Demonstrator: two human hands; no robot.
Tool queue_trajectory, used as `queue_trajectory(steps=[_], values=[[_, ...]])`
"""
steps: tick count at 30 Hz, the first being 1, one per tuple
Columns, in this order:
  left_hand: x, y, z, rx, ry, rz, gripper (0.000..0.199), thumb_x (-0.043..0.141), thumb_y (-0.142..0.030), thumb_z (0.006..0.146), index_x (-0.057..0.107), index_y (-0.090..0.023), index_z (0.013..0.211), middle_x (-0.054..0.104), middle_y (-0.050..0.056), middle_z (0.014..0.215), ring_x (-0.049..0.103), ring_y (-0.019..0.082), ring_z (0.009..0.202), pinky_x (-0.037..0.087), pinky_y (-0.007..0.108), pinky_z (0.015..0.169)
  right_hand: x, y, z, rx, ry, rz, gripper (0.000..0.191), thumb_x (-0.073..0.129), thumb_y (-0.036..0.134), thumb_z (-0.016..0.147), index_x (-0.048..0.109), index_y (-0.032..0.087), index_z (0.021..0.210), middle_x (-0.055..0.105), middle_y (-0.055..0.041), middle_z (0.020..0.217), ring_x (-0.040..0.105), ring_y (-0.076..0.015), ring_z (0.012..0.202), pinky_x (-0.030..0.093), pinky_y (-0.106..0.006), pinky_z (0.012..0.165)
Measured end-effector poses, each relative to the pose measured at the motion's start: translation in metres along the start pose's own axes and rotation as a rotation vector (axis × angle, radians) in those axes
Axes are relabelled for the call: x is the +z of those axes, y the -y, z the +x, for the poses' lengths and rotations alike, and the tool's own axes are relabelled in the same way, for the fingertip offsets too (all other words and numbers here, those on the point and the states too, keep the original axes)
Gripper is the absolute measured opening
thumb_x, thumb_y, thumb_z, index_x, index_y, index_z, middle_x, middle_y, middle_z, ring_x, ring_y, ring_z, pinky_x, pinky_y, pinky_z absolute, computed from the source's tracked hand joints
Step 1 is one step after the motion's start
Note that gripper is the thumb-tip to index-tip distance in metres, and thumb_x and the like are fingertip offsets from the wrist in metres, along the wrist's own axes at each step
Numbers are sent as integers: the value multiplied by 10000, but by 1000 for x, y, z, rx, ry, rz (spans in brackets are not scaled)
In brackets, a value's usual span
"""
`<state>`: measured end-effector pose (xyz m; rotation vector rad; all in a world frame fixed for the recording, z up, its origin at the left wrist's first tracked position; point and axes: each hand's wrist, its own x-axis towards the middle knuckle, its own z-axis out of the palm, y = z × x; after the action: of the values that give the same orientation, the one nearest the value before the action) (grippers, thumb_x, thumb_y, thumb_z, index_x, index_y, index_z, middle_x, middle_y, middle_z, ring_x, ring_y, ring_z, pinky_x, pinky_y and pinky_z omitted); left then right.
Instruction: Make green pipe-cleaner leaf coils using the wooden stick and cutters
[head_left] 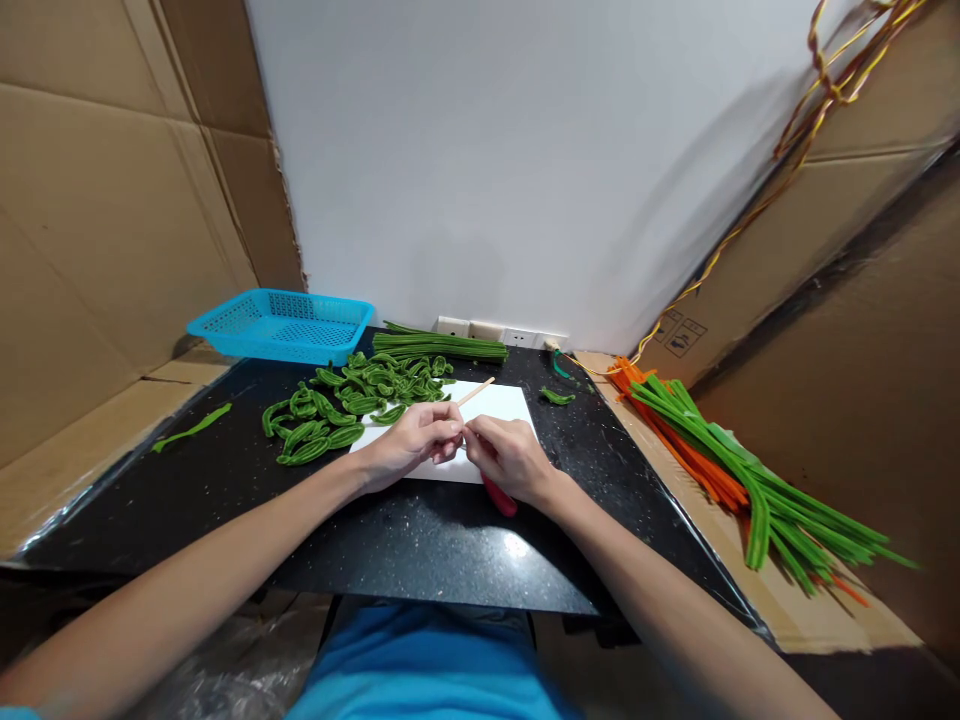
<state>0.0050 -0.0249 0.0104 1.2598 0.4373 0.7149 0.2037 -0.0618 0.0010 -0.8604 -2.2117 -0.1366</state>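
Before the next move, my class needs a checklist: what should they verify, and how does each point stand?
1. Left hand and right hand above white sheet: ok.
2. What the fingers pinch: cannot tell, too small and hidden.
3. White sheet free of green loops: not ok, some lie on it.
4. Red handle fully visible: not ok, right hand partly covers it.
5. Blue basket upright: ok.
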Motion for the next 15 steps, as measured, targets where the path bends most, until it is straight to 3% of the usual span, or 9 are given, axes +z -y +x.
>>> queue_trajectory(steps=[5,8,10,12,13,15], values=[[-3,3,3,87,-56,127,281,751,-373,853,602,-152,765,564,-19,626,491,89,543,373,208,544,1,-1,2,169,20,80,340,466,260,1037,511,215,703,531,27,597,448,-116,518,352,-241,546],[-6,4,5,169,-148,216,276,720,-375,879,598,-156,765,576,-16,645,479,87,536,371,212,532,-2,-10,5,388,-115,-56,341,518,303,1030,605,205,715,562,13,582,494,-135,516,407,-262,564],[-7,4,6,211,-205,277,261,697,-371,894,602,-156,781,593,-9,666,484,88,532,370,216,525,-7,-18,7,467,-161,-138,175,551,197,979,706,192,1060,723,-71,900,657,-198,743,514,-312,708],[-8,5,7,245,-247,346,240,672,-367,910,610,-157,812,621,0,706,491,90,529,384,222,525,-12,-25,7,485,-115,-212,514,562,99,909,574,211,1411,646,-155,1335,662,-292,1113,534,-432,920],[-9,5,7,256,-264,387,229,659,-365,919,614,-158,831,637,7,733,495,92,529,395,226,526,-14,-27,7,483,-78,-243,590,570,86,894,530,219,1467,582,-169,1438,614,-329,1228,510,-492,989],[-9,7,6,264,-297,474,213,643,-364,929,619,-163,862,659,15,773,507,101,536,413,234,527,-17,-27,7,458,-21,-226,514,583,125,929,570,223,1433,595,-165,1438,591,-354,1276,478,-548,1038]])
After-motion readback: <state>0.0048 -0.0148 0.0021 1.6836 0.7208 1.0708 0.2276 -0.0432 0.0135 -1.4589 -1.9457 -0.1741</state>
